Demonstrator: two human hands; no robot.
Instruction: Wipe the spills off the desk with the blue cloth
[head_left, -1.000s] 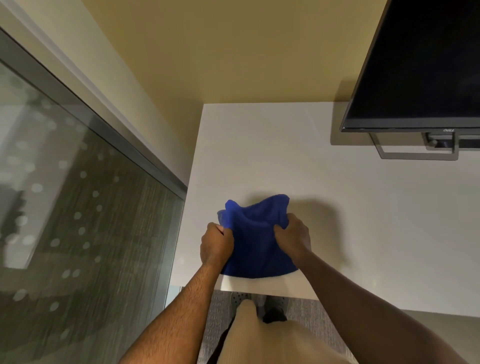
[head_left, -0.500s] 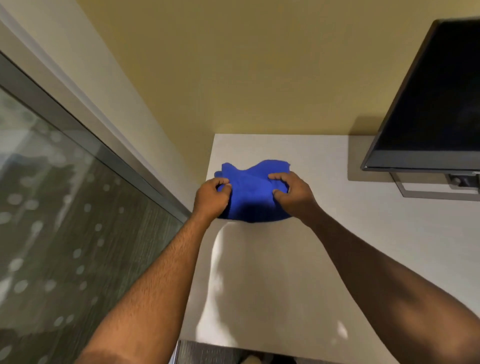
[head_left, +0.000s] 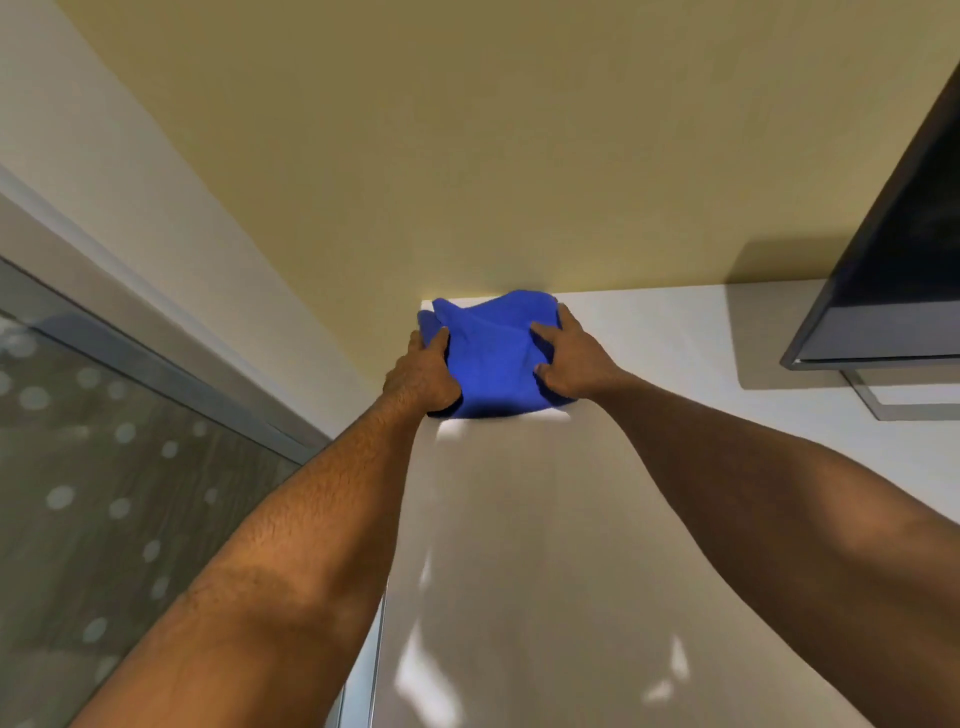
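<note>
Both hands were down on the blue cloth (head_left: 491, 358), arms stretched out long across the table (head_left: 524, 545). The left hand (head_left: 422, 376) clutched the cloth's left edge, its fingers curled and bunching the fabric. The right hand (head_left: 571, 358) pressed on the cloth's right side with fingers bent, digging into the folds and pinching them. The cloth itself lay rumpled on the white table, pushed right up into the far left corner, its far edge touching the yellow wall (head_left: 467, 156). Shadow from the arms fell over the near part of the table, with a few bright patches of light scattered on it. Off to the right a dark monitor (head_left: 893, 270) stood on its metal stand (head_left: 893, 402), well apart from the cloth. On the left ran a glass partition (head_left: 130, 493) dotted with pale spots.
</note>
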